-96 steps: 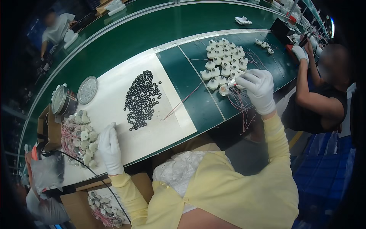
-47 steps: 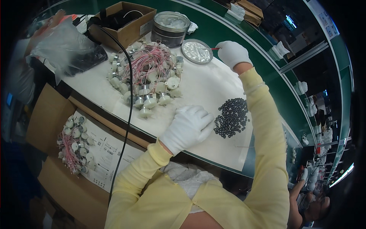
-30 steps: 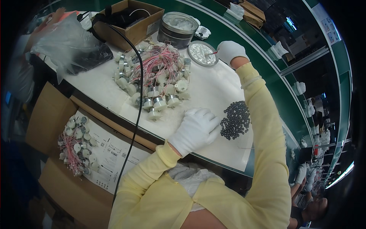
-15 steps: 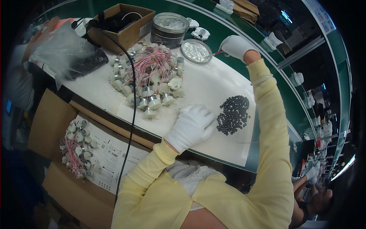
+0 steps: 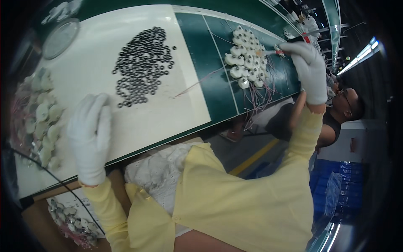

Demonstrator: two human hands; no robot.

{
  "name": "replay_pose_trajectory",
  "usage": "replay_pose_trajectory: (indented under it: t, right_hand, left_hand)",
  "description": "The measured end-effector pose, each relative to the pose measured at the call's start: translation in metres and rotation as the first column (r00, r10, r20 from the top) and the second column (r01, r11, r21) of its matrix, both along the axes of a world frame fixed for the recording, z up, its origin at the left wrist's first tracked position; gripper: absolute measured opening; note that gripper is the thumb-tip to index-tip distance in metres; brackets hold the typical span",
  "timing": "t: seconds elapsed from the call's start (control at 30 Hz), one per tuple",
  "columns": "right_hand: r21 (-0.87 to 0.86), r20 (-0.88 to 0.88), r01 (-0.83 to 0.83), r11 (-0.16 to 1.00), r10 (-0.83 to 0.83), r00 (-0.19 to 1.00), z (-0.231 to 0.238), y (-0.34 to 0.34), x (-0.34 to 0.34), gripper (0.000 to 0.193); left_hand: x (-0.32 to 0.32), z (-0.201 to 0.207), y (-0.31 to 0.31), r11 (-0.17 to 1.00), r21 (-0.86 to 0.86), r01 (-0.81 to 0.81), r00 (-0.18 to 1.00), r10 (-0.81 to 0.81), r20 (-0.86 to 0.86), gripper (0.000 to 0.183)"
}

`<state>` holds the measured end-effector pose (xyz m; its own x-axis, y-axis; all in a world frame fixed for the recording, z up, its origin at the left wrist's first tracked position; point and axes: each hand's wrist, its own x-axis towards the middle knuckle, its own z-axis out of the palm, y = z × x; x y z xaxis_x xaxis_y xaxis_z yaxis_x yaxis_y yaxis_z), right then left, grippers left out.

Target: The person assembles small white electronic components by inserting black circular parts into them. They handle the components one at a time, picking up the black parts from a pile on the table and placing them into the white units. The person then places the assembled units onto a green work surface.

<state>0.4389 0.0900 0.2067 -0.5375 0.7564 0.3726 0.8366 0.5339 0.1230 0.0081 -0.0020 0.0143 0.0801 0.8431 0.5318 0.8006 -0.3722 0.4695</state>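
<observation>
My right hand [image 5: 308, 69], in a white glove, grips a small brush with a red handle [image 5: 270, 52]. Its pale tip hovers over or touches a cluster of white round motors [image 5: 247, 59] with dark shafts and pink and white wires, on the green mat at the right; I cannot tell which. My left hand [image 5: 90, 136], also gloved, rests on the white table sheet with its fingers stretched out and nothing in it. Between the hands lies a loose patch of small black rings [image 5: 140, 67]. More white motors [image 5: 44, 111] are heaped left of my left hand.
At the far left is a round shallow dish [image 5: 61, 38]. A black cable [image 5: 58, 180] crosses the lower left, above a carton holding more wired motors [image 5: 73, 220]. A person [image 5: 327, 130] sits close by on the right, near blue crates [image 5: 348, 185].
The view has swung to the right. My right hand has carried the brush from the round dish to the motors on the green mat. My left hand remains on the table, beside the heaped motors.
</observation>
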Motion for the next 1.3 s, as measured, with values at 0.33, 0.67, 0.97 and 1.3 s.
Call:
replay_pose_trajectory:
  t: [0.33, 0.67, 0.97, 1.3]
  right_hand:
    - [0.164, 0.072, 0.094, 0.982, -0.107, 0.992, -0.076, -0.032, 0.081, 0.029]
    - [0.151, 0.048, 0.115, 0.982, -0.123, 0.991, -0.087, -0.031, 0.112, 0.033]
    - [0.137, 0.048, 0.052, 0.989, -0.059, 0.997, -0.101, -0.009, 0.097, 0.034]
    - [0.141, 0.058, 0.052, 0.989, -0.061, 0.996, -0.106, -0.010, 0.102, 0.039]
  left_hand:
    - [-0.005, 0.000, -0.003, 0.974, -0.212, -0.080, 0.994, 0.062, -0.089, 0.028]
    - [-0.005, -0.003, -0.008, 0.936, -0.319, -0.147, 0.988, 0.155, 0.000, 0.032]
    - [-0.003, -0.005, -0.007, 0.929, -0.339, -0.151, 0.981, 0.183, 0.063, 0.033]
    - [-0.001, -0.004, -0.007, 0.922, -0.353, -0.156, 0.979, 0.192, 0.067, 0.033]
